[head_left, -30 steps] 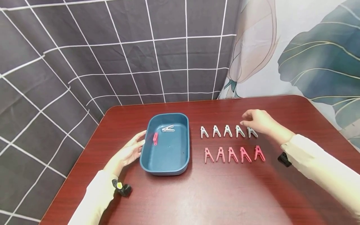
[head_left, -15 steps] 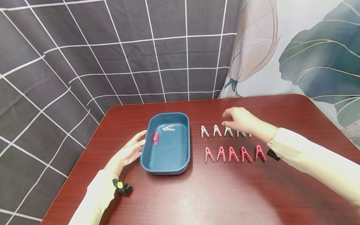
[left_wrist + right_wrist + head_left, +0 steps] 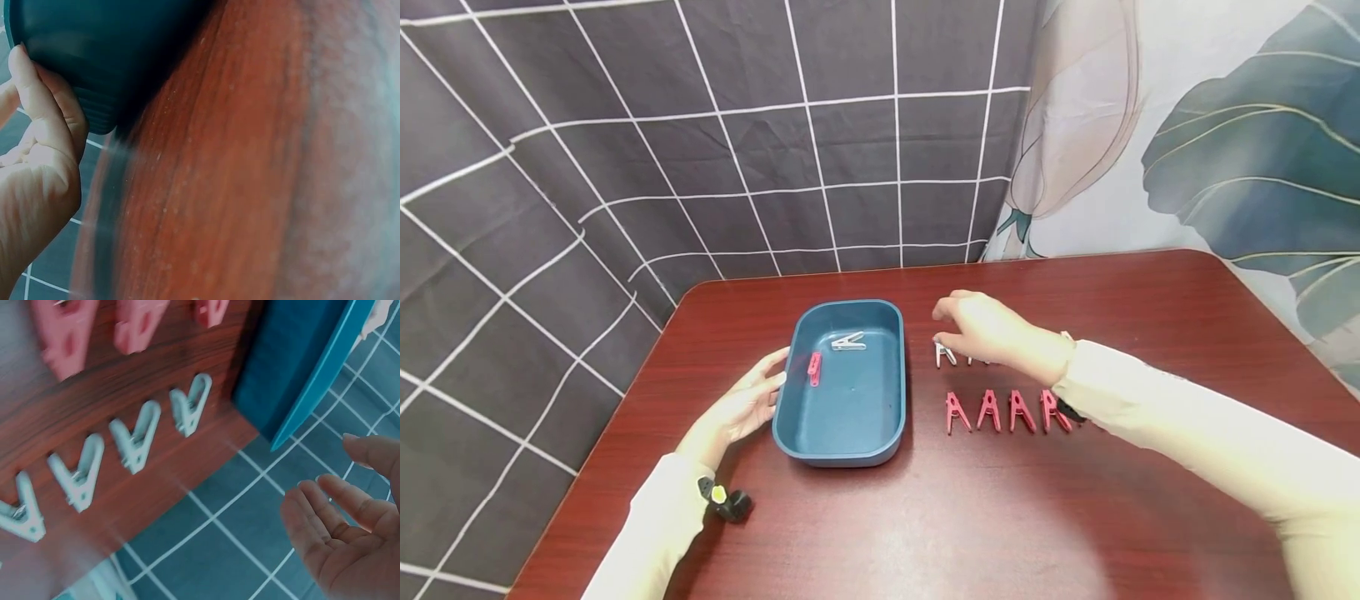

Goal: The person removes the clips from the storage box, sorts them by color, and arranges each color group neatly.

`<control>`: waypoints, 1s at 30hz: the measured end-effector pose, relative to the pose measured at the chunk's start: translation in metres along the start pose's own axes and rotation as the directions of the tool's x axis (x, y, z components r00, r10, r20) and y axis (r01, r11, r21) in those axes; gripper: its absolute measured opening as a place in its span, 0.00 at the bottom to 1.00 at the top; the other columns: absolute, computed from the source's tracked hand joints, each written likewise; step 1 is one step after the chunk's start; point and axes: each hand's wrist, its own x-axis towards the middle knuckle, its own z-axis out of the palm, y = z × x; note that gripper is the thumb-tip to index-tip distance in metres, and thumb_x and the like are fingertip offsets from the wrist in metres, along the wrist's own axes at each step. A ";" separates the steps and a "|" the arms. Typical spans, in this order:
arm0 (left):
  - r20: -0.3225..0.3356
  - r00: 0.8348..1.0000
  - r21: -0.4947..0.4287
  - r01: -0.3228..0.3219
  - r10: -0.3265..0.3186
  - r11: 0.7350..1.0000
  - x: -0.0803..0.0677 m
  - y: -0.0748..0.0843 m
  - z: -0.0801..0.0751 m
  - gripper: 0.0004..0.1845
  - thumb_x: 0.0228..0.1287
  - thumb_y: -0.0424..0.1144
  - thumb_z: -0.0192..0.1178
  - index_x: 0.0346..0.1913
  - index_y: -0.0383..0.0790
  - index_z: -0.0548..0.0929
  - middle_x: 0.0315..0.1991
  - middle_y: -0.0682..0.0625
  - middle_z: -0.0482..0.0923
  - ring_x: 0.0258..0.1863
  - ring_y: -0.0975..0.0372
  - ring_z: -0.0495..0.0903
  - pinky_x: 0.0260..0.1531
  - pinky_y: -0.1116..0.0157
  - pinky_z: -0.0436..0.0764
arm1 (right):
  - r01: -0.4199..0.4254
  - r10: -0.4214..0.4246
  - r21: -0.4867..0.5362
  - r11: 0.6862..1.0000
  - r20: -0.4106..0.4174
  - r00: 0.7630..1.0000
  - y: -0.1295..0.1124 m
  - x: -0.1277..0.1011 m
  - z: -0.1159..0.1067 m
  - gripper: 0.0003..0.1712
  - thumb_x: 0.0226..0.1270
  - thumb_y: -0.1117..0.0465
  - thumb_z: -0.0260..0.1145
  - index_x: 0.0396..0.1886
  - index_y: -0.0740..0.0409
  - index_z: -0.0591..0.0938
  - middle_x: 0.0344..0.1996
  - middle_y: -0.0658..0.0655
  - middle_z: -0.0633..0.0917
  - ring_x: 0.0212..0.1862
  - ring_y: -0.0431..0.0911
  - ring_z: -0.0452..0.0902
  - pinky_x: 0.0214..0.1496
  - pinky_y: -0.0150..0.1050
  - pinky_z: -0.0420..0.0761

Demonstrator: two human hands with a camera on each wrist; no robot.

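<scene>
A blue plastic bin (image 3: 853,421) stands on the table with one white clothespin (image 3: 848,341) and one pink clothespin (image 3: 814,369) lying inside. My left hand (image 3: 747,406) rests against the bin's left side, fingers fairly straight along the outer wall and fingertips at the rim, as the left wrist view also shows. Above the left end of a row of white clothespins (image 3: 136,434), my right hand (image 3: 992,331) hovers with nothing between its loosely bent fingers and thumb. It hides part of that row in the head view. Nearer me lies a row of pink clothespins (image 3: 988,410).
The reddish-brown wooden table (image 3: 880,533) has a dark gridded cloth (image 3: 760,150) behind and to its left. A leaf-patterned curtain (image 3: 1240,167) hangs at the back right. My right sleeve (image 3: 1157,417) covers the right end of the pink row.
My empty right hand has swept left over the white row, from its right end to its left end near the bin. The left hand, bin and clothespins stay where they were.
</scene>
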 end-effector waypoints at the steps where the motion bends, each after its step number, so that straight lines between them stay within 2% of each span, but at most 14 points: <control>1: 0.003 1.000 -0.009 0.006 -0.006 1.000 -0.001 0.002 0.002 0.29 0.75 0.31 0.40 0.74 0.45 0.45 0.55 0.53 0.73 0.48 0.62 0.80 0.46 0.64 0.81 | 0.006 -0.006 0.006 1.000 -0.003 1.000 -0.002 0.002 0.002 0.14 0.57 0.62 0.68 0.41 0.67 0.82 0.37 0.63 0.82 0.39 0.53 0.78 0.45 0.48 0.79; 4: 0.018 1.000 -0.024 0.017 -0.016 1.000 -0.004 0.008 0.008 0.30 0.75 0.30 0.37 0.75 0.43 0.42 0.55 0.52 0.72 0.47 0.62 0.80 0.45 0.64 0.81 | 0.008 -0.008 0.026 1.000 -0.004 1.000 -0.009 0.008 0.009 0.15 0.57 0.61 0.69 0.42 0.66 0.82 0.38 0.62 0.82 0.37 0.51 0.78 0.44 0.47 0.80; 11: 0.049 0.999 -0.047 0.001 0.001 0.999 -0.003 0.007 0.006 0.26 0.75 0.29 0.37 0.72 0.47 0.49 0.53 0.52 0.74 0.45 0.60 0.81 0.44 0.64 0.81 | 0.065 -0.065 0.050 0.997 0.015 0.998 -0.023 0.027 0.029 0.16 0.59 0.61 0.68 0.45 0.65 0.82 0.39 0.61 0.82 0.39 0.50 0.76 0.46 0.43 0.80; 19: 0.053 0.999 -0.062 0.001 0.003 0.998 -0.004 0.010 0.004 0.27 0.75 0.29 0.38 0.72 0.47 0.49 0.52 0.52 0.75 0.43 0.61 0.81 0.43 0.65 0.82 | 0.130 -0.135 0.067 0.989 0.071 0.988 -0.035 0.043 0.054 0.19 0.61 0.59 0.67 0.49 0.64 0.81 0.44 0.61 0.80 0.46 0.50 0.77 0.50 0.43 0.79; 24: 0.041 0.999 -0.073 0.002 0.001 0.997 -0.001 0.004 -0.002 0.26 0.75 0.29 0.37 0.71 0.49 0.51 0.52 0.52 0.75 0.43 0.61 0.81 0.42 0.65 0.82 | 0.182 -0.185 0.059 0.982 0.056 0.981 -0.037 0.052 0.068 0.18 0.61 0.59 0.66 0.49 0.63 0.81 0.42 0.59 0.80 0.44 0.49 0.76 0.48 0.41 0.79; 30: 0.032 0.999 -0.035 -0.006 0.007 0.999 0.003 -0.005 -0.008 0.26 0.76 0.30 0.37 0.71 0.51 0.51 0.53 0.54 0.75 0.43 0.62 0.81 0.43 0.65 0.81 | 0.178 -0.180 0.032 0.983 0.077 0.981 -0.039 0.065 0.080 0.18 0.63 0.58 0.66 0.50 0.61 0.81 0.43 0.58 0.80 0.44 0.48 0.75 0.47 0.40 0.79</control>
